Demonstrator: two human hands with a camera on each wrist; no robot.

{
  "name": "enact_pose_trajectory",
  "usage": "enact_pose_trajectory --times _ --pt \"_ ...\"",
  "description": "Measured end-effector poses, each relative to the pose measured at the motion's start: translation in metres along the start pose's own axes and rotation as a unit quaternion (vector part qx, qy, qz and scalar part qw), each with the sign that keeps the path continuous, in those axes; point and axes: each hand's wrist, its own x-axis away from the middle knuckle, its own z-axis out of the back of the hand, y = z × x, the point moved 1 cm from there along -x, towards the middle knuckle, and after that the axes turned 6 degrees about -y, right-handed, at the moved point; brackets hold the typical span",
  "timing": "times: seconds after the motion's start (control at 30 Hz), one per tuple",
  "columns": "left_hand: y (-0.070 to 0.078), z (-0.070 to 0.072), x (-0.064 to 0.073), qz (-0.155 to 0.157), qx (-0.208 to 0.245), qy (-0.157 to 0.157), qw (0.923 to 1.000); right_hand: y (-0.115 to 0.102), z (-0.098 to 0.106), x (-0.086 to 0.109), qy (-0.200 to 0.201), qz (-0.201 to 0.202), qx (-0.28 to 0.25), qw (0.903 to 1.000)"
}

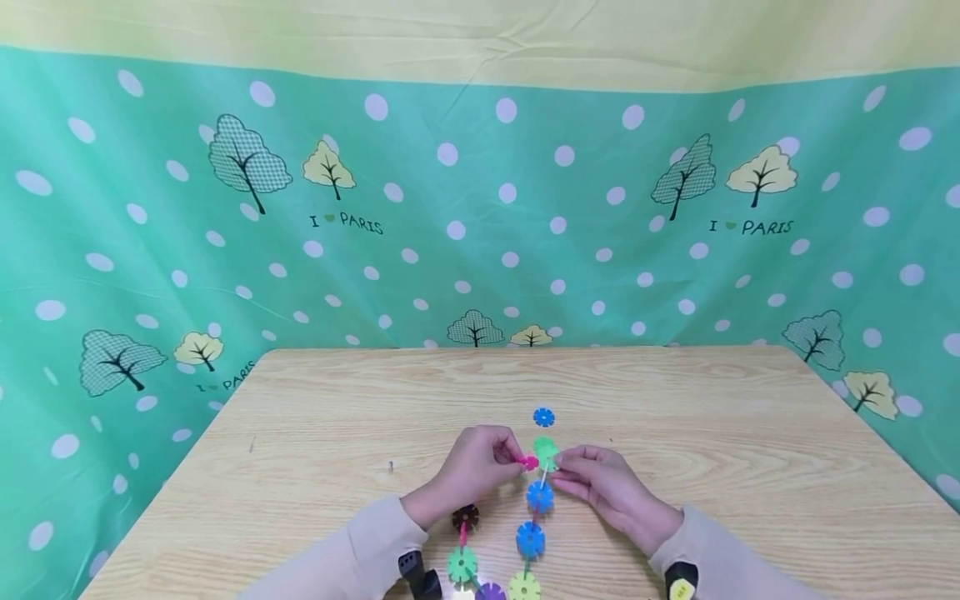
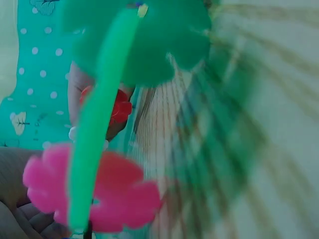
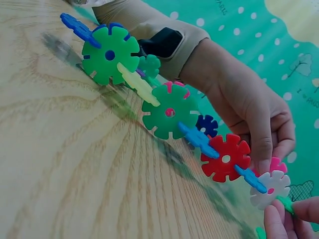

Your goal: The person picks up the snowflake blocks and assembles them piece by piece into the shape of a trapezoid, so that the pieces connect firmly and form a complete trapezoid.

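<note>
My left hand (image 1: 476,462) pinches a small pink notched plastic disc (image 1: 530,462) between thumb and fingers. Close by on the right, my right hand (image 1: 611,492) pinches a green disc (image 1: 546,451) at the far end of a chain of interlocked discs. The pink disc is beside the green one; whether their slots are joined I cannot tell. A white disc (image 3: 271,190) links toward the chain, with a red disc (image 3: 226,158) and larger green discs (image 3: 170,110) along it. Pink petals (image 2: 119,194) and a green disc edge-on fill the left wrist view, blurred.
The chain curves toward me through blue (image 1: 530,541), yellow-green (image 1: 524,586) and purple discs (image 1: 491,593), then to a dark disc (image 1: 466,517) under the left forearm. A separate-looking blue disc (image 1: 543,417) lies beyond the hands. A patterned green curtain (image 1: 480,208) hangs behind the wooden table (image 1: 337,392).
</note>
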Motion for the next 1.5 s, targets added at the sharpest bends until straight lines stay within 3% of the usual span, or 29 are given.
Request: enact_pose_trajectory --times 0.33,0.7,1.5 --pt "-0.002 -0.002 0.000 -0.004 0.015 0.001 0.9999 -0.001 0.002 -0.002 -0.025 0.012 0.024 0.9993" --pt "-0.002 -0.006 0.000 -0.012 0.028 0.023 0.9993 -0.003 0.004 -0.003 -0.016 0.047 0.048 0.9976" --pt "-0.005 -0.008 -0.002 -0.023 0.049 0.008 0.9985 0.002 0.012 -0.004 -0.054 0.018 0.005 0.9984"
